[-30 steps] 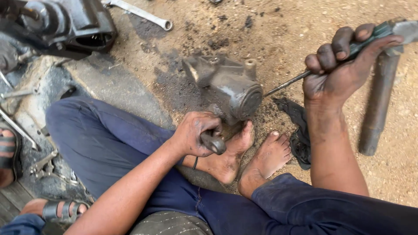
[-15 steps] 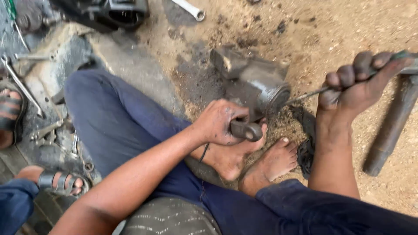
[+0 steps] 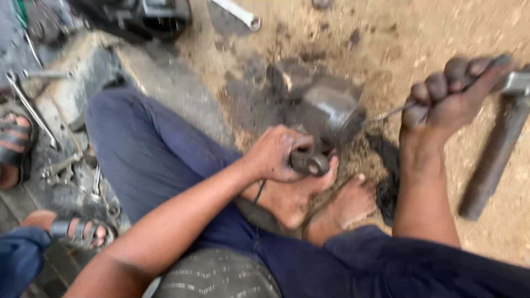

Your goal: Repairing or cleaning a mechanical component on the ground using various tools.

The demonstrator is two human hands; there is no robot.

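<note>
Metal casing (image 3: 326,105), grey and greasy, sits on the sandy ground (image 3: 386,33) just past my bare feet (image 3: 326,204). Far on my left I see someone else's feet in sandals (image 3: 16,146) beside loose tools on a dirty slab (image 3: 66,94). A dark machine part (image 3: 138,14) lies at the top, and a shiny spanner (image 3: 237,12) is near it. My legs in dark blue trousers (image 3: 143,149) stretch across the middle. My left hand (image 3: 276,154) has its grip wrapped tight around a short dark round piece (image 3: 309,163) right under the casing. A thin metal rod (image 3: 386,113) goes from the casing to my right hand (image 3: 450,99), and that grip is closed around it. Beside that hand, a thick grey bar (image 3: 494,154) lies on the ground. It is all a bit blurry.
</note>
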